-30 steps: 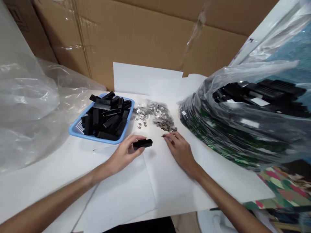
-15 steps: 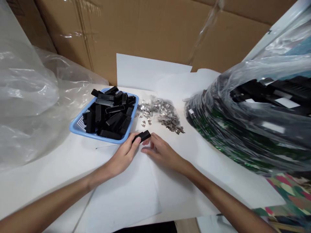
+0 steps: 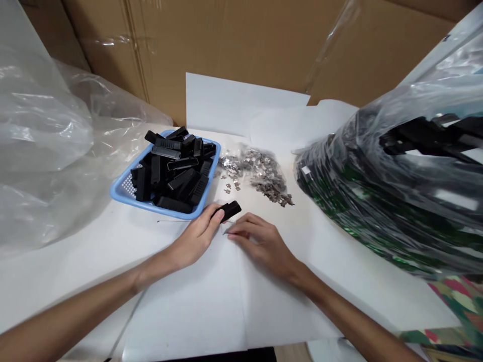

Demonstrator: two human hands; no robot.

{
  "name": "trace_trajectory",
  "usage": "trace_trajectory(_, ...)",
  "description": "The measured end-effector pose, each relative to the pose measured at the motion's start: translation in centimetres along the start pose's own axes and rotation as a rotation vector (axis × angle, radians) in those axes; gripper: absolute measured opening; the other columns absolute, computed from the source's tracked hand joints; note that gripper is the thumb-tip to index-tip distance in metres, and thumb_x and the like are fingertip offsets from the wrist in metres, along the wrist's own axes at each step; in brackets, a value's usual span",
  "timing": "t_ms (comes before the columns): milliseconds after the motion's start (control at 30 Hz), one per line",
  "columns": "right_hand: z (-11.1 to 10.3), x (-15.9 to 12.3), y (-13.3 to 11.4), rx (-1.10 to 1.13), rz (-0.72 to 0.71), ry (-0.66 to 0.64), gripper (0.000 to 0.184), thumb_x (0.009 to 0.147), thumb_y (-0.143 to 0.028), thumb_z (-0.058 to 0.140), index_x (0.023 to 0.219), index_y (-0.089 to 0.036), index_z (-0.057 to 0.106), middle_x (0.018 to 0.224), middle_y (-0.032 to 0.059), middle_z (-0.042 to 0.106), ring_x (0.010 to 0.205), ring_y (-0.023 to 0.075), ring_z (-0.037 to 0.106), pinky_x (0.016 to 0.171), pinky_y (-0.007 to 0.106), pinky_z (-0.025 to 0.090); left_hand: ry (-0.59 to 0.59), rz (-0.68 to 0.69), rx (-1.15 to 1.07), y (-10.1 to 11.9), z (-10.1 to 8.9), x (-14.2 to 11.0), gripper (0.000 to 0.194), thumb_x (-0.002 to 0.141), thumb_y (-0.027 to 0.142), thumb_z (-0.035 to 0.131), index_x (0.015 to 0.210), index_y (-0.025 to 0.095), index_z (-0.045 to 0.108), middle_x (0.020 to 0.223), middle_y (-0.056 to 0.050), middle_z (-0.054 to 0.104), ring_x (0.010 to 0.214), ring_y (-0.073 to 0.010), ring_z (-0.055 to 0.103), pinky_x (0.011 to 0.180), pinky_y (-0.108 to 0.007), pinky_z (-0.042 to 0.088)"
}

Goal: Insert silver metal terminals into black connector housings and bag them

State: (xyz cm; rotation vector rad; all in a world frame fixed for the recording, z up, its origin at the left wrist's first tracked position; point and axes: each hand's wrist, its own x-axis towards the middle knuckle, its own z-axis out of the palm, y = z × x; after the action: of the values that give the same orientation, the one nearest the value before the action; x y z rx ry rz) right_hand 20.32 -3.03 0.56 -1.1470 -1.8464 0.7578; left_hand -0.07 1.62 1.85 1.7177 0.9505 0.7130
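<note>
My left hand (image 3: pixel 196 237) grips a small black plastic housing (image 3: pixel 228 210), tilted up to the right, just in front of the blue basket (image 3: pixel 121 190). Close beside it, my right hand (image 3: pixel 260 240) has its fingertips pinched together at a tiny metal piece I can barely make out, its tip near the housing's lower end. The basket is heaped with several more black housings (image 3: pixel 177 171). A pile of small silvery metal clips (image 3: pixel 260 173) lies on the white paper beyond my right hand.
A large clear plastic bag (image 3: pixel 396 186) of black and green parts fills the right side. Crumpled clear plastic (image 3: pixel 45 146) covers the left. Cardboard boxes (image 3: pixel 234 45) wall off the back. White paper sheets (image 3: pixel 211 301) cover the tabletop.
My right hand came back from the clip pile to the housing in my left hand and closed into a pinch. The left hand tilted the housing up slightly.
</note>
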Motion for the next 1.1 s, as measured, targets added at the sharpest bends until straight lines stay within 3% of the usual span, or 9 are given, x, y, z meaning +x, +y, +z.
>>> trace_trajectory(133,-0.7,-0.3,0.7,0.003,0.039,0.334,0.009,0.095,-0.03,0.071,0.096,-0.024,0.077,0.102,0.0063,0.069,0.096,0.0202,0.069,0.076,0.032,0.058,0.005,-0.028,-0.031,0.0,0.1,-0.2,0.041,0.109,0.05,0.037,0.134,0.022,0.054,0.105,-0.006,0.068,0.102,-0.0213,0.065,0.097,-0.032,0.049)
trace_trajectory(233,-1.3,0.1,1.5,0.06,0.181,0.405,0.02,0.092,-0.04,0.074,0.096,-0.021,0.074,0.095,0.0057,0.073,0.087,0.0207,0.071,0.077,0.034,0.059,-0.04,-0.002,-0.056,0.4,0.1,-0.5,0.043,0.11,0.049,0.035,0.139,0.025,0.056,0.106,-0.006,0.07,0.098,-0.0207,0.067,0.092,-0.031,0.051)
trace_trajectory(367,-2.2,0.2,1.8,-0.042,0.202,0.377,0.023,0.091,-0.04,0.075,0.102,-0.019,0.073,0.088,0.0047,0.074,0.079,0.0202,0.07,0.075,0.034,0.059,-0.152,0.049,-0.002,0.7,-0.2,-0.6,0.035,0.107,0.047,0.047,0.132,0.027,0.062,0.128,-0.007,0.068,0.113,-0.0232,0.066,0.095,-0.031,0.051)
trace_trajectory(500,-2.8,0.0,0.8,-0.233,-0.005,0.362,0.012,0.099,-0.025,0.067,0.108,-0.021,0.074,0.092,0.0046,0.073,0.08,0.0176,0.068,0.077,0.033,0.056,-0.188,0.052,0.112,0.3,-0.3,-0.6,0.037,0.105,0.047,0.054,0.137,0.028,0.053,0.129,-0.007,0.068,0.11,-0.0234,0.067,0.092,-0.032,0.052)
trace_trajectory(733,-2.7,-0.2,-0.1,-0.32,-0.343,0.174,0.039,0.1,-0.008,0.062,0.137,-0.022,0.064,0.098,0.0067,0.067,0.091,0.0183,0.066,0.081,0.031,0.056,-0.272,0.086,0.235,0.6,-0.2,-0.5,0.032,0.107,0.043,0.051,0.133,0.025,0.052,0.131,-0.009,0.067,0.12,-0.0269,0.066,0.104,-0.041,0.05)
trace_trajectory(900,-3.1,-0.3,0.0,-0.282,-0.356,0.179,0.038,0.097,-0.009,0.067,0.132,-0.026,0.067,0.097,0.0049,0.066,0.091,0.0188,0.064,0.083,0.033,0.054,-0.297,0.127,0.272,0.4,-0.2,-0.4,0.031,0.106,0.042,0.054,0.131,0.023,0.055,0.131,-0.01,0.069,0.119,-0.0276,0.067,0.104,-0.042,0.051)
trace_trajectory(1100,-1.7,-0.3,-0.1,-0.082,-0.266,0.101,0.034,0.094,-0.014,0.073,0.123,-0.033,0.075,0.106,0.0035,0.067,0.102,0.0196,0.062,0.094,0.037,0.052,-0.309,0.141,0.276,0.3,-0.3,-0.5,0.025,0.108,0.043,0.048,0.124,0.025,0.056,0.124,-0.008,0.069,0.111,-0.0249,0.069,0.094,-0.037,0.053)
